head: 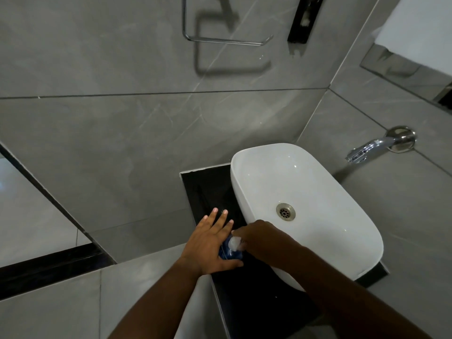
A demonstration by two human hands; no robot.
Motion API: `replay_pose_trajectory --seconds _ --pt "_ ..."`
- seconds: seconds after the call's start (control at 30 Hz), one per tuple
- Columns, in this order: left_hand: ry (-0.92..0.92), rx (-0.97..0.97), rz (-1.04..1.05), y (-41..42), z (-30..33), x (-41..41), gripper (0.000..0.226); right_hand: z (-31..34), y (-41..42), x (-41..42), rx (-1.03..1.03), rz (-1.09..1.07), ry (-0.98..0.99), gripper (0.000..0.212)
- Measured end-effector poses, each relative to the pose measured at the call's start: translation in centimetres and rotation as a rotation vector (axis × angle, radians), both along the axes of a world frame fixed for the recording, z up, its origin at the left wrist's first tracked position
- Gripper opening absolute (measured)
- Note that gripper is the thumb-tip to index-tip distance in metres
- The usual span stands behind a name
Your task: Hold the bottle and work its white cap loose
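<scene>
— What have you got there?

— A small blue plastic bottle with a white pump top [231,248], standing on the black glossy counter [210,189] just left of the white oval ceramic basin [318,192], at the near end of it.

— How are your hands on it?

— My left hand [210,243] lies against the bottle's left side with the fingers straight and spread, pointing to the far wall; only the thumb reaches along under the near side of the bottle. My right hand [259,238] is over the pump from the right, fingers curled down onto the white top. Whether they pinch it or merely press it, I cannot tell.

— Will it be awkward to handle?

— I judge it light and fairly stiff, hardly fragile. But smooth plastic on a glossy counter may skid or tip if pushed from one side, and any soap on it would make it slippery. I would hold the blue body low, and keep the pump for pressing only.

— Anything else about?

— A chrome tap [381,145] on the grey tiled wall [122,143] at right, a chrome towel ring [220,40] far up.
</scene>
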State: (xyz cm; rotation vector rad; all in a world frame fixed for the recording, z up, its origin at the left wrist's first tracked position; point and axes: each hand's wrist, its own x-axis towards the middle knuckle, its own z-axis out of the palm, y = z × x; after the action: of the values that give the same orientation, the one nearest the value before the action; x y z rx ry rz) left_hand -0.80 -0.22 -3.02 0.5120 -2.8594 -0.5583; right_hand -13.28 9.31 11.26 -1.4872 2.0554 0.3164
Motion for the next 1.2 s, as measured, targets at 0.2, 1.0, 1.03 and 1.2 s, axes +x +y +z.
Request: replay_pose_trajectory --seconds 0.2,1.0,1.03,1.2 --pt "-0.033 0.0 0.004 -0.1 0.2 -0.1 0.108 0.2 -1.1 0.4 0.001 -0.063 0.023 0.046" --pt "-0.06 0.215 -0.029 0.3 0.7 0.5 0.115 -4.2 2.3 1.0 -0.404 -0.292 -0.21 0.024" --pt "-0.057 0.265 -0.017 0.5 0.7 0.5 0.118 -4.2 2.6 1.1 -0.415 -0.306 -0.199 0.025" --pt "0.088 0.541 0.216 2.0 1.1 1.3 0.11 -4.7 3.2 1.7 -0.406 -0.48 -0.118 0.031"
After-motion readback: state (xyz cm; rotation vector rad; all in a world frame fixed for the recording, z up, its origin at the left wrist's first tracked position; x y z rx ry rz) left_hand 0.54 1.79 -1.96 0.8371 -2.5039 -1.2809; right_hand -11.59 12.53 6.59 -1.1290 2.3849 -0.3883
